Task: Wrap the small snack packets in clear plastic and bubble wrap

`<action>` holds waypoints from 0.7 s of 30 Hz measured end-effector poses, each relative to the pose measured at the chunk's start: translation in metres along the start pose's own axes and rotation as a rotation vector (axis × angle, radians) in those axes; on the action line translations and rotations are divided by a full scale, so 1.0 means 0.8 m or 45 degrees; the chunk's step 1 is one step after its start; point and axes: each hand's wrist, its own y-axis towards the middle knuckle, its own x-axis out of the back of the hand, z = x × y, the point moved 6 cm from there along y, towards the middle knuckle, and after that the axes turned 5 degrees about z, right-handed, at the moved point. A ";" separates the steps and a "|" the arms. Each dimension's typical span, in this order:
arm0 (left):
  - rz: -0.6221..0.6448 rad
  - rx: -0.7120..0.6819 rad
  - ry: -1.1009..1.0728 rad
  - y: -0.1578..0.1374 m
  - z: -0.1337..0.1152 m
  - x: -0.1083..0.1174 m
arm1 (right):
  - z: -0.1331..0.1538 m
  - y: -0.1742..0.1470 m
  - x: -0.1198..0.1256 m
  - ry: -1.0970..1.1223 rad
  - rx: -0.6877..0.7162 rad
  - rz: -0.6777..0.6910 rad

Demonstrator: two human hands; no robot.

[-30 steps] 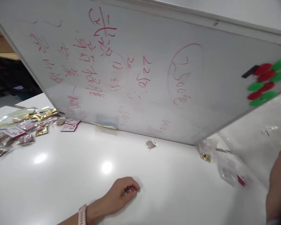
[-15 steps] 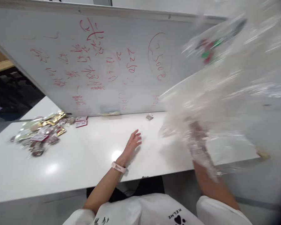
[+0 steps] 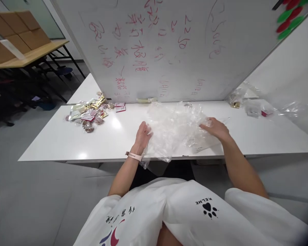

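Right hand [image 3: 217, 129] holds a crumpled clear plastic bag [image 3: 170, 128] in its grip over the white desk [image 3: 53, 138]; left hand [image 3: 143, 134] touches the bag's left side, grip unclear

Crinkled, glossy plastic bag [image 3: 169, 131], smooth, shiny tabletop [image 3: 51, 140], metallic-looking gold packets [image 3: 99, 101] and matt cloth shirt [image 3: 184, 205]

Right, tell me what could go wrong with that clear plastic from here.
The crumpled clear plastic pokes past the front edge of the white table, so it might slide off. Its loose folds also lie close to the pink wristband and could snag on it.
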 end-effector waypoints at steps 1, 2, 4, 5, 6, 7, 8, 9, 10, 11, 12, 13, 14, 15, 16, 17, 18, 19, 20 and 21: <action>-0.022 -0.027 0.018 0.001 0.004 -0.003 | -0.009 0.006 0.011 -0.130 0.007 -0.037; -0.043 -0.057 0.035 0.002 0.010 -0.006 | -0.016 0.011 0.021 -0.212 0.015 -0.073; -0.082 -0.116 0.062 0.000 0.021 -0.014 | -0.020 0.008 0.040 -0.342 0.058 -0.181; -0.106 -0.147 0.065 -0.002 0.025 -0.017 | -0.014 0.000 0.049 -0.397 0.105 -0.270; -0.138 -0.175 0.060 -0.007 0.028 -0.018 | -0.004 -0.013 0.056 -0.433 0.173 -0.378; -0.177 -0.195 0.050 -0.014 0.029 -0.017 | 0.011 -0.031 0.059 -0.441 0.269 -0.475; -0.205 -0.211 0.038 -0.023 0.028 -0.014 | 0.028 -0.052 0.057 -0.424 0.395 -0.534; -0.212 -0.223 0.032 -0.034 0.025 -0.011 | 0.047 -0.074 0.048 -0.389 0.543 -0.519; -0.193 -0.233 0.043 -0.046 0.020 -0.008 | 0.066 -0.097 0.031 -0.364 0.722 -0.413; -0.147 -0.244 0.080 -0.059 0.014 -0.005 | 0.084 -0.120 0.008 -0.372 0.909 -0.254; -0.082 -0.261 0.149 -0.073 0.008 -0.003 | 0.098 -0.142 -0.017 -0.419 1.059 -0.090; -0.014 -0.282 0.253 -0.086 0.003 -0.002 | 0.108 -0.162 -0.042 -0.473 1.188 0.046; 0.052 -0.302 0.389 -0.098 0.001 -0.002 | 0.114 -0.178 -0.065 -0.533 1.293 0.161; 0.109 -0.320 0.548 -0.107 0.002 -0.004 | 0.117 -0.188 -0.085 -0.588 1.374 0.244; 0.162 -0.330 0.720 -0.112 0.007 -0.008 | 0.119 -0.194 -0.101 -0.632 1.435 0.296; 0.200 -0.327 0.887 -0.114 0.013 -0.012 | 0.119 -0.194 -0.114 -0.665 1.471 0.328; 0.219 -0.313 1.032 -0.112 0.020 -0.015 | 0.120 -0.190 -0.122 -0.687 1.486 0.344; 0.219 -0.298 1.138 -0.109 0.025 -0.019 | 0.121 -0.183 -0.125 -0.698 1.487 0.351; 0.203 -0.299 1.196 -0.104 0.025 -0.022 | 0.124 -0.175 -0.123 -0.697 1.477 0.354; 0.179 -0.321 1.197 -0.102 0.019 -0.025 | 0.128 -0.166 -0.114 -0.680 1.463 0.354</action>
